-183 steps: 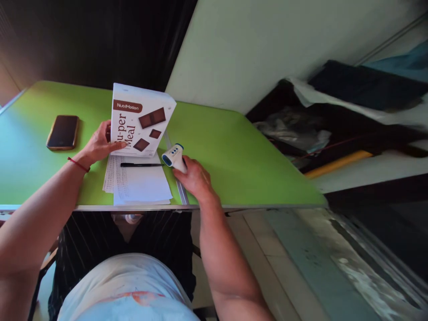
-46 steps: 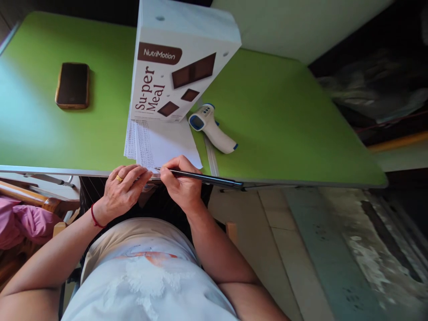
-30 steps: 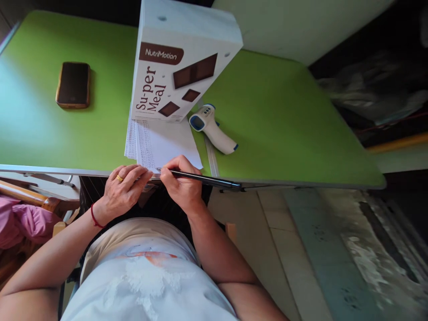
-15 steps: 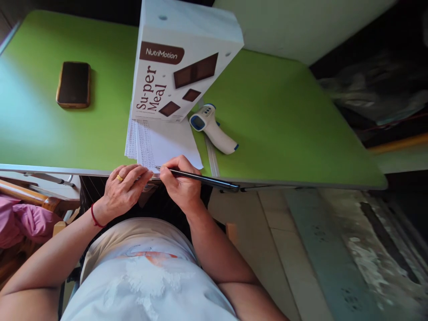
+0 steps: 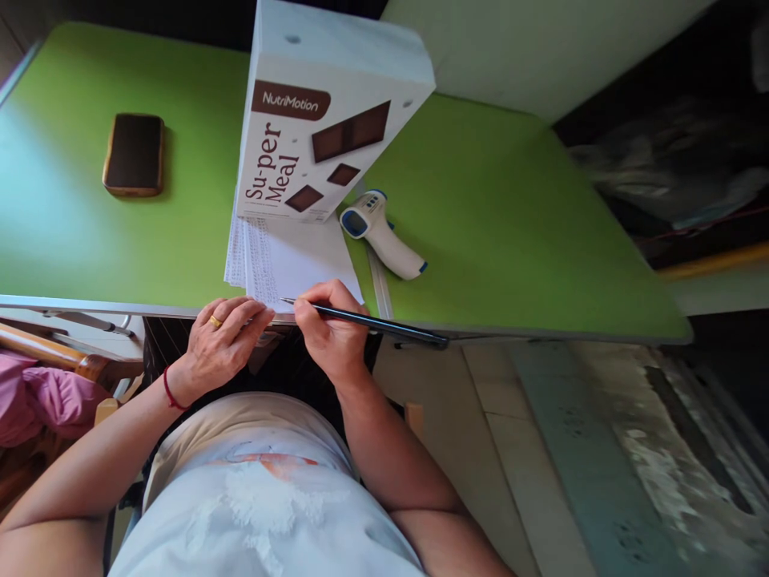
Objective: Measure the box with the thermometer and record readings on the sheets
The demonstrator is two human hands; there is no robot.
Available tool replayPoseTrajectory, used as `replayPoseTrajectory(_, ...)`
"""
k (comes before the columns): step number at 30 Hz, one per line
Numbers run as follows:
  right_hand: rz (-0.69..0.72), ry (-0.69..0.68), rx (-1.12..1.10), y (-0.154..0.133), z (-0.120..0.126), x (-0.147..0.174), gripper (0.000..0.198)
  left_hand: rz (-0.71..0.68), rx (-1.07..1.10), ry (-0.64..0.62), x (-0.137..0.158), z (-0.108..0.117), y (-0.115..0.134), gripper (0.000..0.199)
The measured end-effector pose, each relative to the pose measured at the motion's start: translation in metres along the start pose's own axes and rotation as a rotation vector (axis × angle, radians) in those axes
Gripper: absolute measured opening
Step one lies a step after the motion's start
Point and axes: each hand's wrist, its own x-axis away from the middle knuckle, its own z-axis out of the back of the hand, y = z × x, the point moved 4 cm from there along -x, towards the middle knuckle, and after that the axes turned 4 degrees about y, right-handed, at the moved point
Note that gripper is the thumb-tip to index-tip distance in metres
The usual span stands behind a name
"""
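My right hand [image 5: 334, 335] is closed round a long black pen [image 5: 390, 326]. The pen's pale tip points left, close to the lower edge of a white sheet of paper [image 5: 303, 256]. Small rows of handwriting run down the sheet's left side, and other written sheets lie under it. My left hand [image 5: 225, 340], with a gold ring and a red cord at the wrist, lies palm down over the table's front edge. Its fingers are loosely extended, the tips at the paper's lower left corner. A white box [image 5: 300, 160] marked "Su-per Meal" stands on the top of the sheets.
A white and blue infrared thermometer [image 5: 384, 236] lies right of the paper, over a clear ruler [image 5: 379, 288]. At the left of the green table [image 5: 510, 224] is a dark phone [image 5: 134, 154]. Pink cloth [image 5: 57, 397] hangs on a wooden chair at lower left.
My right hand has shifted slightly right with the pen, whose tip now shows more clearly beyond the fingers. The left hand has stayed in place.
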Motion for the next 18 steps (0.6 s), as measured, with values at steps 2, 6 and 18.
replayPoseTrajectory(2,0.039,0.034,0.027,-0.001,0.007,-0.004,0.013,-0.011,0.003,-0.001,-0.002,0.001,0.001,0.025)
replayPoseTrajectory(6,0.11,0.024,0.252,0.01,0.02,-0.025,0.006,-0.001,-0.012,-0.062,-0.009,0.008,0.003,0.023)
replayPoseTrajectory(18,-0.033,-0.402,0.919,0.043,-0.014,-0.058,0.035,0.607,0.501,-0.055,-0.076,0.004,-0.132,0.05)
